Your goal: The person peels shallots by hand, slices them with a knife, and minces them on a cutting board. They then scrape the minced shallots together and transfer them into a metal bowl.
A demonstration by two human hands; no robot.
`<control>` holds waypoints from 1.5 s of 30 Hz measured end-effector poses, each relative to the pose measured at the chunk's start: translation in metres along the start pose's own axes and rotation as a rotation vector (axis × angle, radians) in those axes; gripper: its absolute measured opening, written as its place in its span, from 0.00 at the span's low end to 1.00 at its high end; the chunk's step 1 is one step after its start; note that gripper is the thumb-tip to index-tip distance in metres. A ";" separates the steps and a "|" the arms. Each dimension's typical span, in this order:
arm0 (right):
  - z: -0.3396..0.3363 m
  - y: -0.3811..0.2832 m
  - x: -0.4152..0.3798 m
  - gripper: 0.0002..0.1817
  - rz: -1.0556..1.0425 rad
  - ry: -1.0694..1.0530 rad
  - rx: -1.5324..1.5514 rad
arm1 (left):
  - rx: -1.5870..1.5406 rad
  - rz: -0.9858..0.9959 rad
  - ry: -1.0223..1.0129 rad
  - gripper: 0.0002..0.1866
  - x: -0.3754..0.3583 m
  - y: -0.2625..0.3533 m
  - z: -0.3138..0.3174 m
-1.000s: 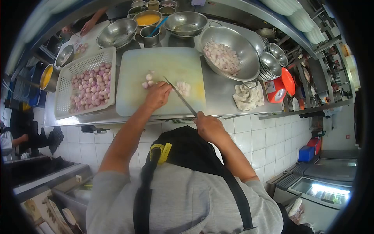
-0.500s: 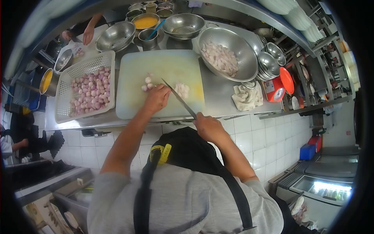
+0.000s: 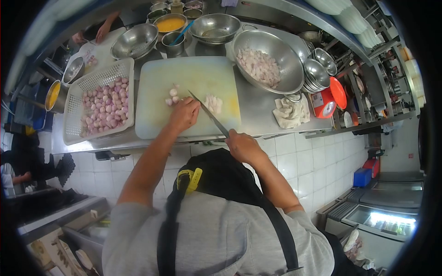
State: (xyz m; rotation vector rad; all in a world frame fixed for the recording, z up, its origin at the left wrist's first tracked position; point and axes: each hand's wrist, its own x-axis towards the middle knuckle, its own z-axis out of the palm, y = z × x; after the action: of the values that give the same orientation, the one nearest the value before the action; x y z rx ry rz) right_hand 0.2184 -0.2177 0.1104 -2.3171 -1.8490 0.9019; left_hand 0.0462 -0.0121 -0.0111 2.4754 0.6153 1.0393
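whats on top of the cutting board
On the cutting board lie a few whole peeled shallots and a small chopped pile. The left hand rests there beside the knife. Whatever lies under that hand is covered.

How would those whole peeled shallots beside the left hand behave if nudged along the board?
The whole shallots look rounded, so they would probably roll across the cutting board rather than slide. Peeled and glossy, they are likely slippery under the left hand. Small, they probably feel light.
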 end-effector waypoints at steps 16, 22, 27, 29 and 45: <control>0.003 0.021 0.003 0.14 -0.058 0.110 0.067 | 0.258 -0.068 0.229 0.18 -0.003 -0.006 -0.029; 0.015 0.021 0.015 0.16 -0.063 0.011 0.110 | 0.438 -0.104 -0.057 0.21 -0.005 -0.014 -0.059; 0.009 0.033 0.016 0.17 -0.057 0.014 0.138 | 0.448 -0.065 -0.082 0.19 -0.003 -0.017 -0.059; 0.007 0.034 0.014 0.17 -0.036 0.011 0.146 | 0.448 -0.074 -0.089 0.19 -0.004 -0.018 -0.056; 0.003 0.026 0.007 0.16 -0.045 -0.005 0.207 | 0.063 -0.081 -0.101 0.14 0.006 -0.002 -0.029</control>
State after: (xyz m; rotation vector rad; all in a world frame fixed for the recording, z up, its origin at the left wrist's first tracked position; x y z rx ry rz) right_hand 0.2404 -0.2203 0.0949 -2.1450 -1.7103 1.0401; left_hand 0.0279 -0.0024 0.0107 2.5162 0.7204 0.8720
